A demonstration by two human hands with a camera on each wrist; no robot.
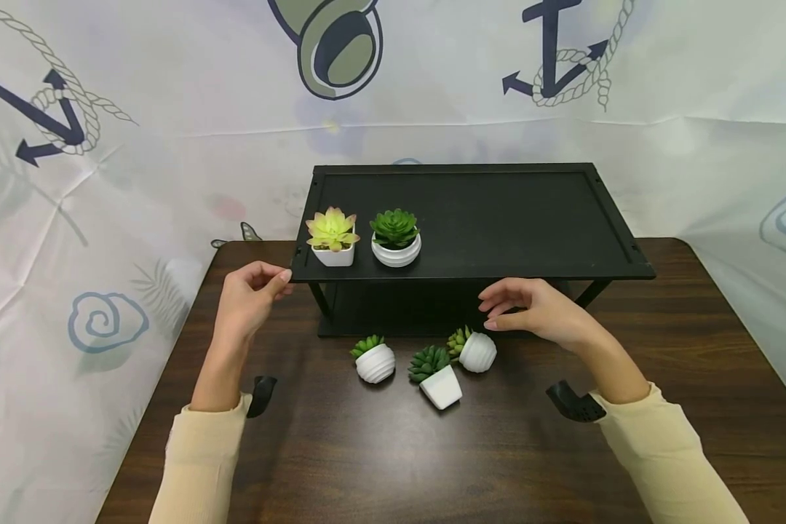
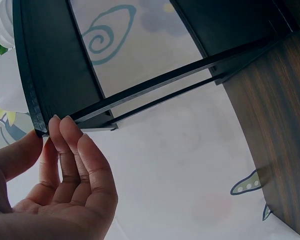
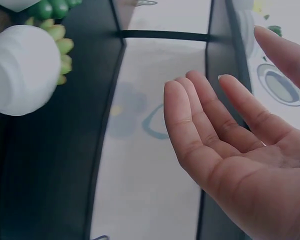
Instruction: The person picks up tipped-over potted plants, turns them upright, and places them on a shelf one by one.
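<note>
A two-tier black shelf [image 1: 511, 218] stands at the back of the table. My left hand [image 1: 244, 298] pinches the front left corner of its top board, thumb on the edge and fingertips beneath in the left wrist view. Loosely bent and holding nothing, my right hand [image 1: 540, 313] hovers by the shelf's front edge, above a tipped ribbed pot with a succulent [image 1: 477, 352]. On the top board stand a yellow-green succulent in a square white pot [image 1: 332, 239] and a green succulent in a round white pot [image 1: 396, 239], both upright.
Before the shelf, a green succulent in a ribbed white pot [image 1: 375, 362] and a dark green one in a square white pot [image 1: 442, 384] lie tipped on the brown wooden table [image 1: 380, 466]. A printed white cloth [image 1: 445, 80] hangs behind.
</note>
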